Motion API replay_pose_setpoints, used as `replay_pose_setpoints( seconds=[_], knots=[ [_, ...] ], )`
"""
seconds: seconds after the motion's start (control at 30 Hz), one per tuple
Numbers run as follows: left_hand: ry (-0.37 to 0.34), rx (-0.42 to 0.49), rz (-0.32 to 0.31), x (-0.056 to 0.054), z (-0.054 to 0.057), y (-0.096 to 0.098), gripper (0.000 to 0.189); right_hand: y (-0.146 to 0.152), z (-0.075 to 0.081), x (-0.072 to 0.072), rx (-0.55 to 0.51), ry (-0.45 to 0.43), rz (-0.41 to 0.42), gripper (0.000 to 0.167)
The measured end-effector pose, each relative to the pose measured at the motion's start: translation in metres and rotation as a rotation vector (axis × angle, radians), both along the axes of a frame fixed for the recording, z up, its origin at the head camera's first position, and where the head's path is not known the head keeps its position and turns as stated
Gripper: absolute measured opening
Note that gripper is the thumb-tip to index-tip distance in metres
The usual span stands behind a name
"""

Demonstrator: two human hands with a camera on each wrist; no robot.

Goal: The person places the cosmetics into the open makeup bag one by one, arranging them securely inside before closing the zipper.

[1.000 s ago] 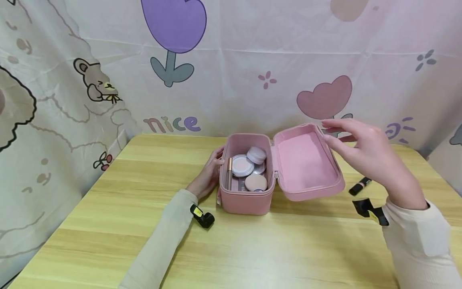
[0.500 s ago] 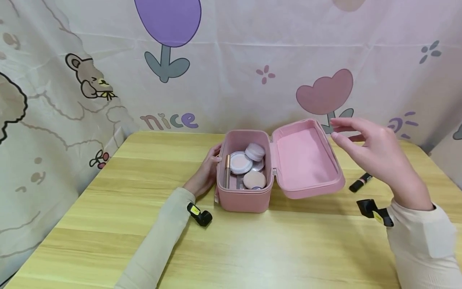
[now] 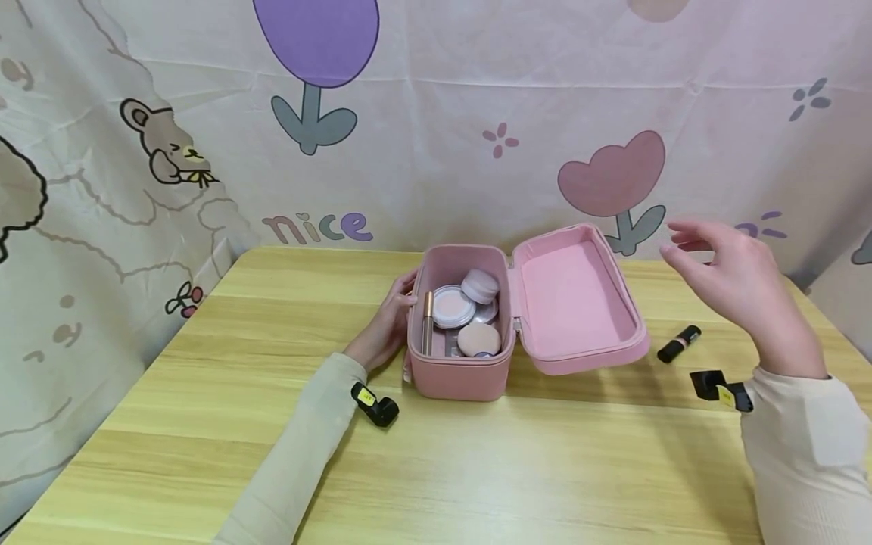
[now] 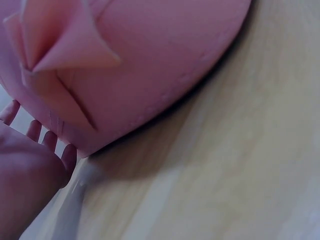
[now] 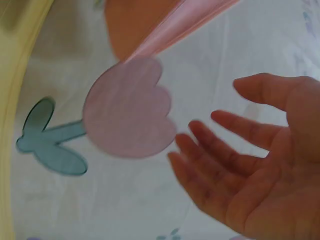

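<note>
A pink cosmetic case (image 3: pixel 459 380) stands on the wooden table with its lid (image 3: pixel 575 299) swung out to the right. In it lie a slim tube with a copper-coloured cap (image 3: pixel 428 325), a round white compact (image 3: pixel 453 306), a small jar (image 3: pixel 480 286) and a beige round piece (image 3: pixel 479 340). My left hand (image 3: pixel 387 329) rests against the case's left side; in the left wrist view its fingertips touch the pink wall (image 4: pixel 150 65). My right hand (image 3: pixel 742 284) hovers right of the lid, apart from it, holding nothing, with loosely bent fingers (image 5: pixel 220 145).
A black lipstick-like tube (image 3: pixel 679 344) lies on the table (image 3: pixel 545 469), below and left of my right hand. Behind the table hangs a printed cloth (image 3: pixel 450 174). Each wrist wears a small black camera.
My right hand has drawn away from the lid's edge to the right. The lid stays open, and my left hand stays at the case. The head view has shifted slightly.
</note>
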State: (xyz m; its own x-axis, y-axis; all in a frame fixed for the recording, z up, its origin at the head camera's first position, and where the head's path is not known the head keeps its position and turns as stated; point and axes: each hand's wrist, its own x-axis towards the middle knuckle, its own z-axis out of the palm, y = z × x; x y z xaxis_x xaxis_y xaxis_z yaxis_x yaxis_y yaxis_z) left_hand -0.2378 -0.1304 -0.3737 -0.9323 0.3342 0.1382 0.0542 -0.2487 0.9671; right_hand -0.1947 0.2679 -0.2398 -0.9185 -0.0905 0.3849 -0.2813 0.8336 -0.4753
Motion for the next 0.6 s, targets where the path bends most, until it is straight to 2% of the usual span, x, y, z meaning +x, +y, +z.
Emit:
replay_pose_setpoints(
  seconds=[0.27, 0.43, 0.5, 0.6],
  knots=[
    [-0.020, -0.006, 0.024, 0.010, -0.004, -0.008, 0.070, 0.020, -0.019, -0.019, 0.103, -0.176, -0.123, 0.058],
    [0.001, -0.007, -0.001, 0.008, -0.001, -0.007, 0.072, 0.044, -0.029, -0.023, 0.165, -0.308, -0.191, 0.065],
    [0.004, -0.006, -0.006, 0.007, 0.000, -0.005, 0.072, 0.053, -0.034, -0.025, 0.181, -0.352, -0.190, 0.068],
    [0.008, 0.000, -0.011, 0.004, 0.000, -0.003, 0.072, 0.064, -0.039, -0.029, 0.202, -0.427, -0.142, 0.073]
  ],
)
